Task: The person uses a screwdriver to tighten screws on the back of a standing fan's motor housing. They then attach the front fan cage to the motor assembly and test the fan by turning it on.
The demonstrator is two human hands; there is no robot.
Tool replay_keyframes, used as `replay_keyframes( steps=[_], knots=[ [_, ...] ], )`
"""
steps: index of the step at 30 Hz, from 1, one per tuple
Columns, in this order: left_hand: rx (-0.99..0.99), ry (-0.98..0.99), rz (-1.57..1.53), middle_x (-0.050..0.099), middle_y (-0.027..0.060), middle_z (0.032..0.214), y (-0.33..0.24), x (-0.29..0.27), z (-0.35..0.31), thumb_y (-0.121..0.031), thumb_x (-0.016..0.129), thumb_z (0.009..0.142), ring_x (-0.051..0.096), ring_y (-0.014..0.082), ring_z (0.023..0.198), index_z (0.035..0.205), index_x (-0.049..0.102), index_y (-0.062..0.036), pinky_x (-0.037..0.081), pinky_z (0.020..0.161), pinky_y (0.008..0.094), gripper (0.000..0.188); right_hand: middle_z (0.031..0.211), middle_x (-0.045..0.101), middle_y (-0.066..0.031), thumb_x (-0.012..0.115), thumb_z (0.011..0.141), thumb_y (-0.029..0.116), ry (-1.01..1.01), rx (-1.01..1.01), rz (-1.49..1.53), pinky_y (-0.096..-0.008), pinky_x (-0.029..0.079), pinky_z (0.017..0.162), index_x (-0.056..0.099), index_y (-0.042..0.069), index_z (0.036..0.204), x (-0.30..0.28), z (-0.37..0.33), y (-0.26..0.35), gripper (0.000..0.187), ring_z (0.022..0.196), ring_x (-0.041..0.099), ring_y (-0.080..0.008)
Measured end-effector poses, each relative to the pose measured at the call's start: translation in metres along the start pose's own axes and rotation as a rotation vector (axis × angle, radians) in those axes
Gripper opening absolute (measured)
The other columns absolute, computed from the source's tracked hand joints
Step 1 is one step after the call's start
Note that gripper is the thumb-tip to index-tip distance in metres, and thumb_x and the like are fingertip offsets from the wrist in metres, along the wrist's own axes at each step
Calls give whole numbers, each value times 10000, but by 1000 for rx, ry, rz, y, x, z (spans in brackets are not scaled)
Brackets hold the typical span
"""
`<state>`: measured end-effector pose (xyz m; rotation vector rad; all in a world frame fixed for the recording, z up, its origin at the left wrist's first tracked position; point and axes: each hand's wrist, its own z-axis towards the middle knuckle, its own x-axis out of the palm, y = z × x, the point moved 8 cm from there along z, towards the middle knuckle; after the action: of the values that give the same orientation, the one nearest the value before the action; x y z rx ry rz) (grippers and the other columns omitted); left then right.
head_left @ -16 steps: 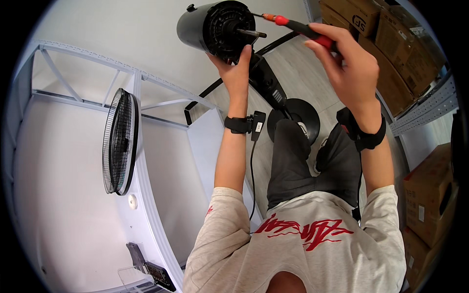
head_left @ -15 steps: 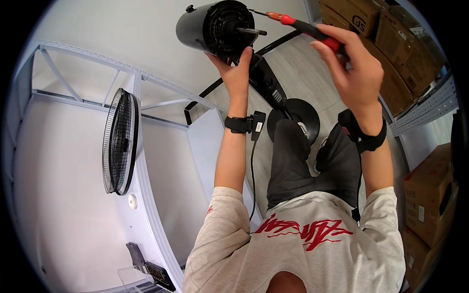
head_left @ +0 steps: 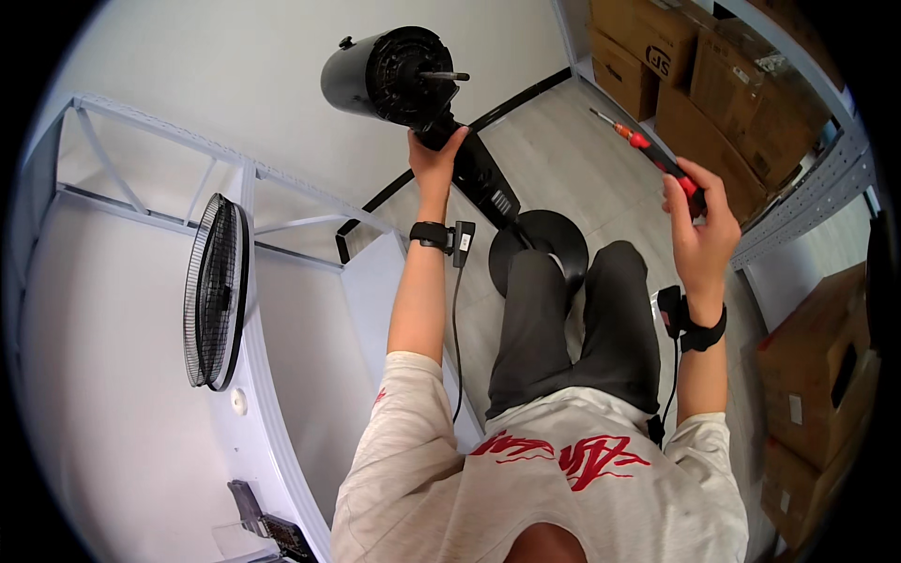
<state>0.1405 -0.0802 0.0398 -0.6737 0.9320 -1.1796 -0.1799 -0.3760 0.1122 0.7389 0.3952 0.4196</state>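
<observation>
A black standing fan without its grille has a round motor housing with a metal shaft sticking out to the right. Its column slants down to a round black base on the floor by my legs. My left hand grips the fan's neck just under the housing, thumb on the right side; its other fingers are partly hidden behind. Off to the right, my right hand holds a red and black screwdriver, its tip pointing up and left, apart from the fan.
On the left, a round black fan grille stands on a white shelf unit, near a small white round piece. Cardboard boxes are stacked on a rack at the back right, with more boxes at right.
My right hand has drawn the screwdriver down and away from the motor housing. My left hand has slid from the housing's underside to the neck. The whole view has shifted slightly.
</observation>
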Motion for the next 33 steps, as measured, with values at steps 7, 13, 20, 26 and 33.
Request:
replay_keyframes(
  steps=[7, 13, 20, 26, 33],
  knots=[
    [-108, 279, -195, 658, 76, 1142, 26, 18, 40, -137, 895, 747, 617, 181, 1064, 1236, 575, -21, 493, 955, 332, 596, 741, 639, -33, 768, 886, 104, 34, 15, -57, -229, 388, 511, 698, 47, 1084, -5, -9, -21, 217, 557, 502, -80],
    [-126, 328, -273, 676, 41, 1029, 23, 16, 57, -133, 895, 742, 640, 154, 943, 1150, 615, -17, 520, 862, 311, 508, 733, 656, -47, 738, 903, 75, 28, 48, -59, -232, 397, 510, 680, 40, 1095, -18, -13, -32, 204, 572, 542, -83],
    [-167, 388, -261, 696, 30, 1026, 35, 6, 50, -145, 862, 786, 657, 148, 938, 1116, 650, -36, 519, 846, 320, 408, 750, 687, -57, 692, 939, 85, 108, 153, 32, -237, 499, 567, 654, 17, 1136, -6, -27, -42, 212, 646, 677, -105],
    [-102, 192, -35, 683, 101, 1128, 43, -7, 49, -225, 855, 798, 643, 205, 1045, 1231, 576, -4, 506, 918, 352, 560, 767, 685, -83, 688, 936, 81, 285, 14, 173, -274, 499, 574, 667, 32, 1144, 48, -34, 5, 214, 623, 653, -150],
    [413, -212, 407, 520, 240, 1373, -55, -76, -22, 96, 491, 706, 448, 400, 1341, 1369, 487, 13, 329, 1147, 469, 668, 816, 672, -128, 692, 918, 43, 486, -212, 247, -301, 484, 596, 681, 16, 1183, 142, -28, 54, 267, 630, 605, -210]
  ],
)
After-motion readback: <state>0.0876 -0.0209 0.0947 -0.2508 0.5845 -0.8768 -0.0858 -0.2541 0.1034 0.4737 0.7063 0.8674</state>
